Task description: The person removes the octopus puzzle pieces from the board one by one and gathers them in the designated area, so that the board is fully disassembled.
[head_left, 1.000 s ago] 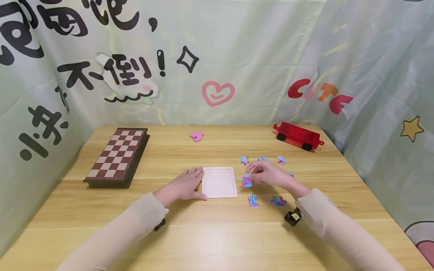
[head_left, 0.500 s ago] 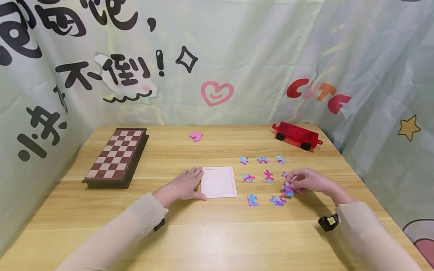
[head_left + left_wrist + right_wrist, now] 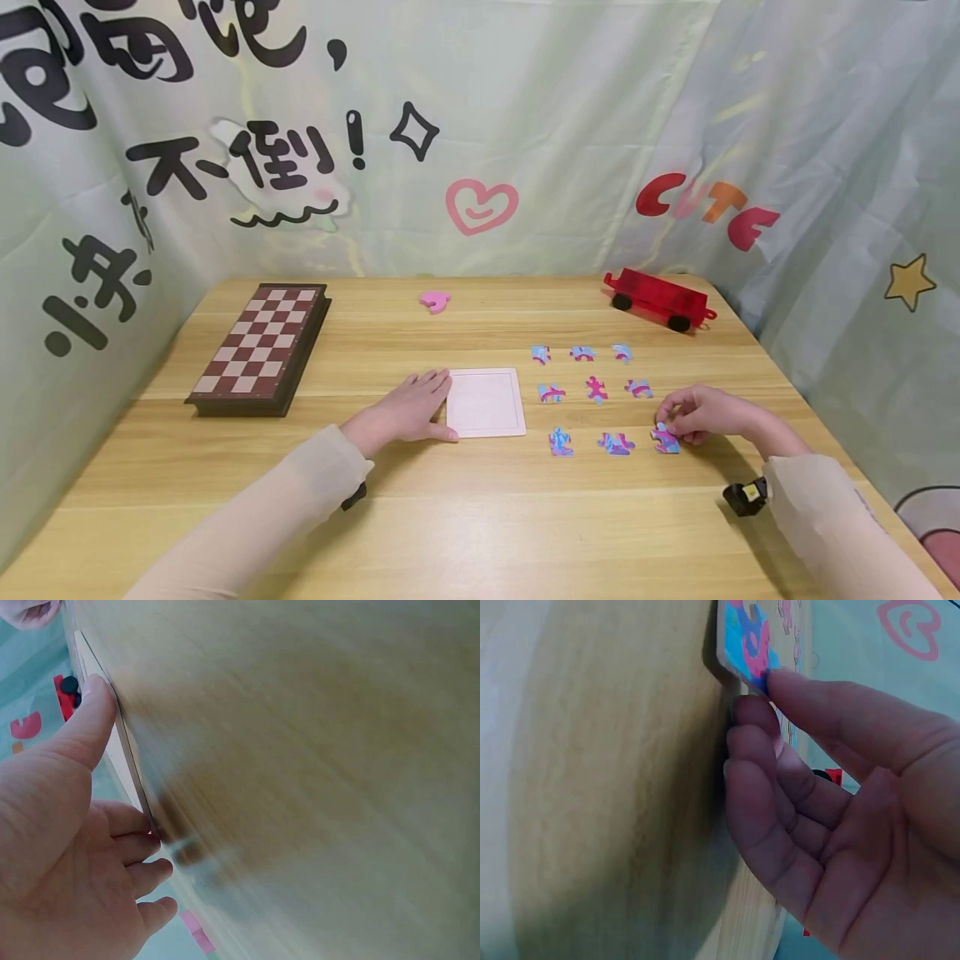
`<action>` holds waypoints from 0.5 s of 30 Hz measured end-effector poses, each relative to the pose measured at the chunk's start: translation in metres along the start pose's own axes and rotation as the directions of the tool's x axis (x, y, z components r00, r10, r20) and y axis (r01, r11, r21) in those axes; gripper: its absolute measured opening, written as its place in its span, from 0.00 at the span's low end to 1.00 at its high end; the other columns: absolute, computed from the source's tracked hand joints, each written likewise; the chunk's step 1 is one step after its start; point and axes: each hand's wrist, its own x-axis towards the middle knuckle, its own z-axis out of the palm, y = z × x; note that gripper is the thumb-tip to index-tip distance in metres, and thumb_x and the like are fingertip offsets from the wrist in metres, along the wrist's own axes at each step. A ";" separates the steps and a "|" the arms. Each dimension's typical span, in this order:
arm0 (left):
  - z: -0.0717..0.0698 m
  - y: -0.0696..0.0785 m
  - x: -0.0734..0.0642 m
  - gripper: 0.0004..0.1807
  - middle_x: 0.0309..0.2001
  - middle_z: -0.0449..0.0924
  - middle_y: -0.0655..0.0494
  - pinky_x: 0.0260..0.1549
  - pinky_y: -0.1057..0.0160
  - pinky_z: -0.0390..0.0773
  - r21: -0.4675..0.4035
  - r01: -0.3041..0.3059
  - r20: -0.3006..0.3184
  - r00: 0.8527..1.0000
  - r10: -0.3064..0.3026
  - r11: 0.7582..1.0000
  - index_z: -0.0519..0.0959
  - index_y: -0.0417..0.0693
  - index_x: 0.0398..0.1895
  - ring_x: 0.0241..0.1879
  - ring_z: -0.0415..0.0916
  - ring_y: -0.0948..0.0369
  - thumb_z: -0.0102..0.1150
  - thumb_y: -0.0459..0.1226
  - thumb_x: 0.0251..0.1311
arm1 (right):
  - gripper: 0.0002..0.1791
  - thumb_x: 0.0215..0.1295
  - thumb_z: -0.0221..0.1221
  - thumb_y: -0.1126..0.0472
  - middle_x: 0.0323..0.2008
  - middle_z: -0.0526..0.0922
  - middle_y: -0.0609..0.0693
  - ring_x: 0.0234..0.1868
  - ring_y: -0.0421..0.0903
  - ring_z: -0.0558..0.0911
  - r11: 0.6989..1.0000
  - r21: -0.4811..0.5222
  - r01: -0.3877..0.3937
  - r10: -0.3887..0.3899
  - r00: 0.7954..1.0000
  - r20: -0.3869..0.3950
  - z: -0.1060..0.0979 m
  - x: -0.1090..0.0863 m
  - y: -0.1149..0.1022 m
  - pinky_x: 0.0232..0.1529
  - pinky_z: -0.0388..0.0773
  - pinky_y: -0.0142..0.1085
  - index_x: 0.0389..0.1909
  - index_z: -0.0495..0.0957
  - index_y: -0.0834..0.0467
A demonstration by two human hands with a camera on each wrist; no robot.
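My right hand point(image 3: 705, 412) pinches a blue, pink and purple jigsaw puzzle piece point(image 3: 665, 440) between thumb and fingers, low at the table's right. In the right wrist view that puzzle piece point(image 3: 744, 645) is tilted, one edge close to the wood. Several other puzzle pieces lie in rows to the left and behind, among them a pink one point(image 3: 596, 389) and a purple-blue one point(image 3: 617, 444). A flat white puzzle frame point(image 3: 486, 403) lies mid-table. Along its left edge rests my left hand point(image 3: 408, 408), thumb and fingers extended against the rim, as the left wrist view also shows.
A folded chessboard box point(image 3: 258, 350) stands at the left. Towards the back lie a pink flat piece point(image 3: 435, 302) and a red toy wagon point(image 3: 660, 300) with black wheels. A printed curtain point(image 3: 562, 125) hangs round the table's far sides.
My right hand has moved right and towards the front with the puzzle piece, from beside the frame to the front row's right end. The left hand stays at the frame.
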 end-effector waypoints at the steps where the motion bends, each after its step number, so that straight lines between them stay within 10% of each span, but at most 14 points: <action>1: 0.000 0.000 0.000 0.51 0.70 0.44 0.42 0.64 0.49 0.44 0.003 0.001 0.001 1.000 -0.001 1.000 0.50 0.33 0.69 0.68 0.41 0.48 0.52 0.61 0.55 | 0.05 0.61 0.55 0.68 0.24 0.74 0.51 0.22 0.45 0.72 1.000 -0.002 0.000 0.000 1.000 0.001 0.000 0.000 0.000 0.23 0.72 0.34 0.37 0.76 0.66; 15: -0.005 -0.004 0.001 0.50 0.70 0.44 0.39 0.64 0.47 0.43 -0.056 -0.011 -0.010 1.000 0.010 0.998 0.50 0.32 0.68 0.68 0.41 0.46 0.55 0.59 0.55 | 0.09 0.63 0.56 0.66 0.23 0.75 0.53 0.22 0.45 0.72 0.999 -0.033 0.027 -0.029 0.997 -0.070 -0.005 0.003 -0.012 0.22 0.72 0.34 0.40 0.74 0.69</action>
